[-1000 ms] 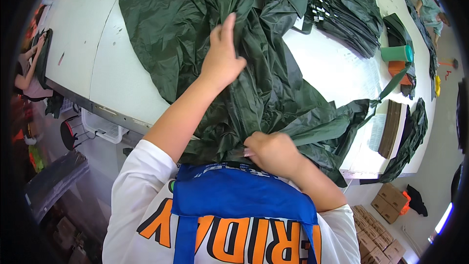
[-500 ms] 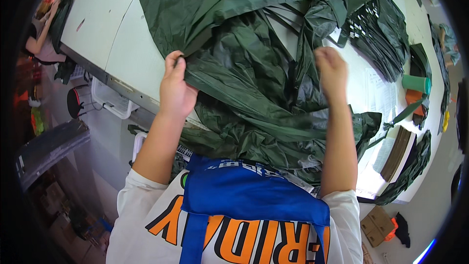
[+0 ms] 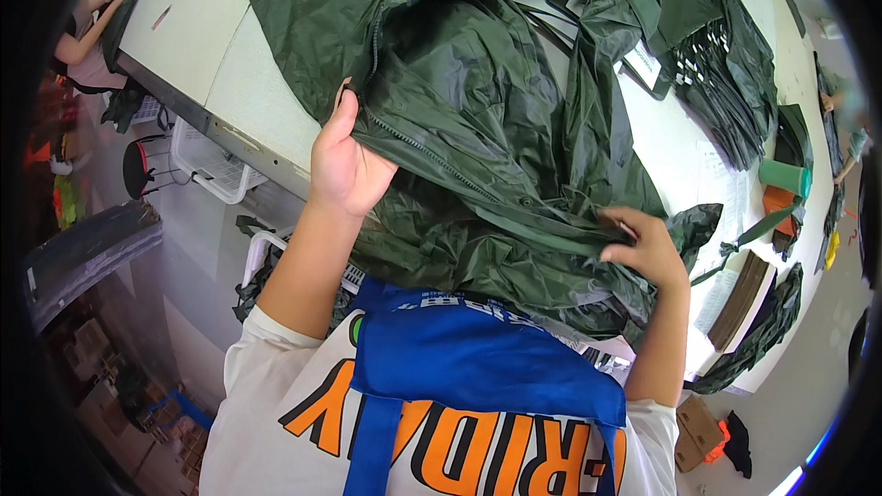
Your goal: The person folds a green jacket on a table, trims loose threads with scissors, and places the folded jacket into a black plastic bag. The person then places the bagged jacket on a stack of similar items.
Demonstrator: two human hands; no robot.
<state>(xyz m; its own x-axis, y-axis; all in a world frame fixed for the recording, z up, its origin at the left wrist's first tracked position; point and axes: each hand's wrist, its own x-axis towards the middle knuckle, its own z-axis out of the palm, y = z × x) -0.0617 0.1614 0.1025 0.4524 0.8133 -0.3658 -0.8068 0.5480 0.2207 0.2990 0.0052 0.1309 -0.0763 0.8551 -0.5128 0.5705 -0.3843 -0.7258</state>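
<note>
Dark green raincoat (image 3: 478, 110) lies spread on white table (image 3: 197, 32), lower part hanging over near edge. Left hand (image 3: 347, 165) pinches zipper edge, fingers closed on fabric, holding front flat. Right hand (image 3: 648, 243) clamps folded hem, likely keeping it taut.

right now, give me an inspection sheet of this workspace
surface: white table, mostly covered by fabric
job's things: dark green zippered garment, crumpled, hanging over the near edge
clutter: stack of folded dark green pieces; green cup; paper sheets
hands: left hand grips the garment near its zipper; right hand pinches a fold
cables: nothing seen
surroundings: another person's arm at the far left; white wire basket below the table; cardboard boxes on the floor
</note>
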